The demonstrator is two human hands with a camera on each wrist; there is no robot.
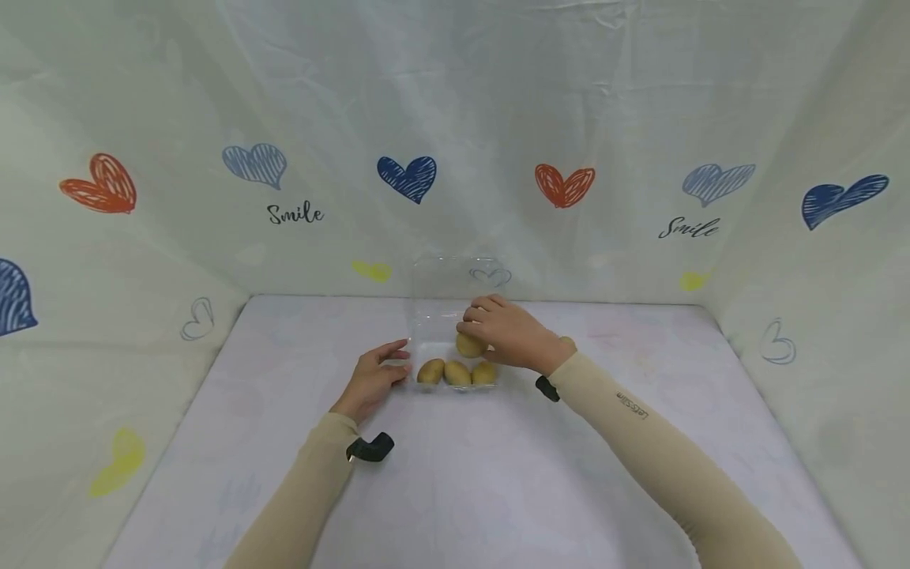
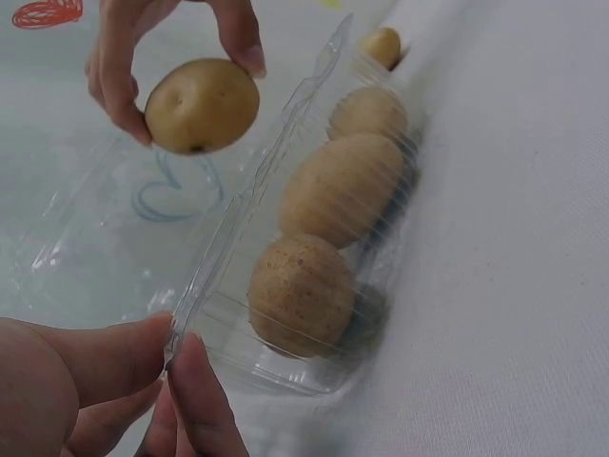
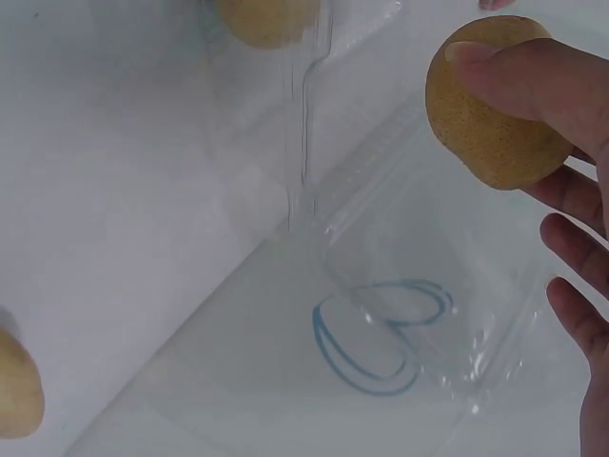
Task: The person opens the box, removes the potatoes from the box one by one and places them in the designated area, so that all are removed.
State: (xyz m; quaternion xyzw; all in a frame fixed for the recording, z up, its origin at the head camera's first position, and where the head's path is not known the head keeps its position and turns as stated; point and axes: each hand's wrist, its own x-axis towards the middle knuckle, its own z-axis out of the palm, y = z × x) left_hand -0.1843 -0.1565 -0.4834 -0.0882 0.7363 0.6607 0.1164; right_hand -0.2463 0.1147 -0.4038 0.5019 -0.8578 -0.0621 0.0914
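Observation:
A clear plastic clamshell box (image 1: 455, 388) stands on the table with its lid (image 1: 455, 276) raised at the back. Three potatoes (image 2: 343, 188) lie in a row along its near side. My left hand (image 1: 371, 381) is at the box's left side, thumb and fingers pinching the rim (image 2: 205, 271). Between the thumb and fingertips of my right hand (image 1: 510, 332) is another potato (image 3: 495, 105), held above the box behind the row. In the left wrist view this held potato (image 2: 202, 105) appears apart from the rim.
One more potato (image 3: 17, 390) lies on the table (image 1: 483, 490) to the right of the box, mostly hidden behind my right wrist in the head view. A pale curtain (image 1: 469, 103) printed with hearts rises behind the table and along both sides.

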